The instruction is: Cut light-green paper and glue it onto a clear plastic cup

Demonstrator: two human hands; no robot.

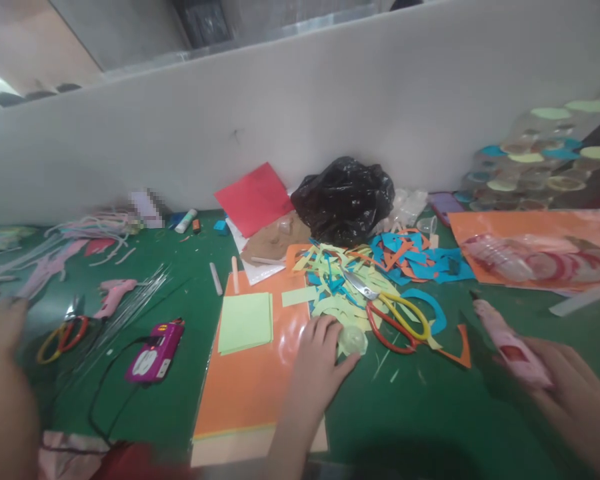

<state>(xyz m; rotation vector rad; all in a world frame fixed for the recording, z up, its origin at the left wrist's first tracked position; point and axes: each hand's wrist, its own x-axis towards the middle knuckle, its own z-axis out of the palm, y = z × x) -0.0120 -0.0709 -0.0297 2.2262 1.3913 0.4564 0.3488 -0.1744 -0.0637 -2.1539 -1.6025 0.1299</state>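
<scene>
A light partition (180, 140) stands behind a green work surface (380, 420). The left hand (315, 360) is at a small clear plastic piece (353, 340), located just right of the orange sheets (245, 387) and on the near side of the paper scraps (340, 255). Its fingers lie close together and curl at one side of the piece; the thumb is spread away and touches the near edge, probably to steady it from two sides. The right hand (565, 373) closes around the handle of a pink glue gun (513, 347), nozzle directed away from the body, which likely keeps the tip (presumably hot) clear of the skin.

The scissors (373, 292) rest on the scraps, handles toward the person, presumably for easy pickup. The green paper squares (246, 321) are stacked on the orange sheets, perhaps to keep them together.

The underside of the clear piece is hidden, and its exact shape is hard to make out. Most right-hand fingers are concealed behind the glue gun; whether one presses the trigger cannot be told. Another person's hand (0, 327) is blurred and cut off at the frame edge; its finger state cannot be determined. The contents of the black plastic bag (347, 200) are not visible.
</scene>
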